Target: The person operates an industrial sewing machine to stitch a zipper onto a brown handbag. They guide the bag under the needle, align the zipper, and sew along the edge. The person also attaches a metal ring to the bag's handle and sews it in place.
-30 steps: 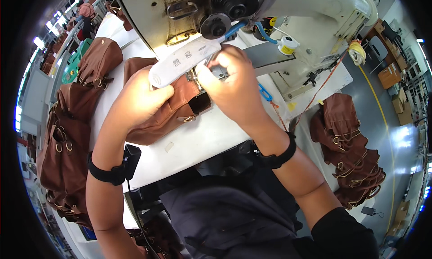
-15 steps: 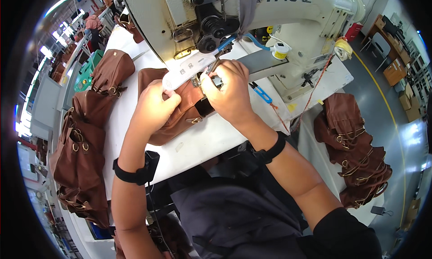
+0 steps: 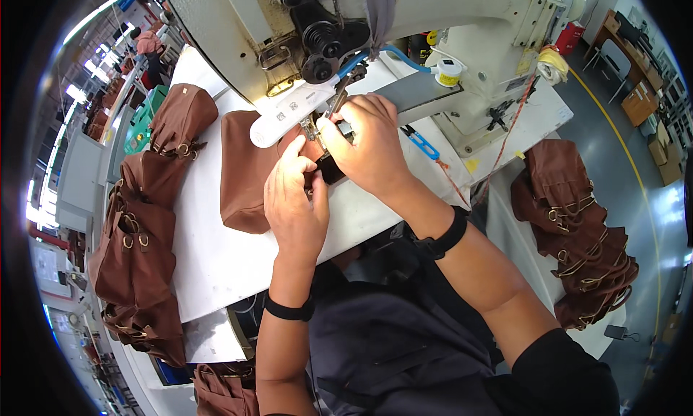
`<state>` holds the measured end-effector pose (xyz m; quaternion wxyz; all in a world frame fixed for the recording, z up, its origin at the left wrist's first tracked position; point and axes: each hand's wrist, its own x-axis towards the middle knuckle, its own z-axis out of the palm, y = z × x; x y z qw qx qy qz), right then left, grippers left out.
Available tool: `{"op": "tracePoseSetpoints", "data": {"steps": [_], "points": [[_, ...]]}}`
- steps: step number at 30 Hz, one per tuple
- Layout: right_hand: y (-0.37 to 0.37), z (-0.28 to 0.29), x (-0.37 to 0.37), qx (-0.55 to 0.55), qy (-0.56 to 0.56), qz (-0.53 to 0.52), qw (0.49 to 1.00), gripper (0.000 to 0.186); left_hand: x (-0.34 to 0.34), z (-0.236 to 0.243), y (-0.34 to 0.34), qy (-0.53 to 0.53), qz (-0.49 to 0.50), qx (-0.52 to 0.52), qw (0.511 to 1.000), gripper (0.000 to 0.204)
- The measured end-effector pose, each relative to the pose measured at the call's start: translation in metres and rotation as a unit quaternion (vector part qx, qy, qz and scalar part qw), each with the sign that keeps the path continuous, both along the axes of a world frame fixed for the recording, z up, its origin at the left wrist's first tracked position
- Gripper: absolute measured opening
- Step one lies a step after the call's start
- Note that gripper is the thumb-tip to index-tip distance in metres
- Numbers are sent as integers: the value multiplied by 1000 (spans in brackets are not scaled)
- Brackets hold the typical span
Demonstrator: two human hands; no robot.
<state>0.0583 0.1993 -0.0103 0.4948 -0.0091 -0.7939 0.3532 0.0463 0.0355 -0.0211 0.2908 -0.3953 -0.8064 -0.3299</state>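
Observation:
A brown bag (image 3: pixel 242 178) lies on the white sewing table under the head of a sewing machine (image 3: pixel 491 62). My left hand (image 3: pixel 294 203) rests on the bag's near part, fingers stretched toward the presser foot (image 3: pixel 310 129) and thumb apart. Close by on the right, my right hand (image 3: pixel 367 143) has its thumb and fingers pinched together beside the needle area. What they grip is hidden. A white light bar (image 3: pixel 292 114) with rounded ends hangs over the work, partly covering the bag.
More brown bags (image 3: pixel 148 232) are heaped along the left edge, and another pile (image 3: pixel 570 228) hangs at the right. Blue thread snips (image 3: pixel 422 143) lie right of my hand. A small white bottle (image 3: pixel 448 72) stands on the machine bed. People work far left.
My left hand has moved right and nearer to me, its fingers uncurling from the bag's far left part. The bag has turned somewhat under the needle. My right hand stays in its pinch.

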Motion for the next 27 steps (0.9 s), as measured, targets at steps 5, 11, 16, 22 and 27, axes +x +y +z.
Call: {"op": "tracePoseSetpoints", "data": {"steps": [5, 11, 16, 22, 27], "points": [[0, 1, 4, 8, -11, -8, 1000, 12, -6, -10, 13, 64, 38, 27, 997, 42], [-4, 0, 3, 10, 12, -14, 1000, 15, -4, -6, 5, 66, 39, 26, 997, 39], [-3, 1, 3, 11, 1, -22, 1000, 11, -15, 10, -3, 76, -22, -5, 997, 35], [-3, 3, 2, 9, -14, -19, 1000, 11, -27, 20, -12, 94, -51, -28, 994, 30], [-1, 1, -1, 14, -4, -23, 1000, 14, -25, 17, -9, 78, -48, -14, 996, 29]]}}
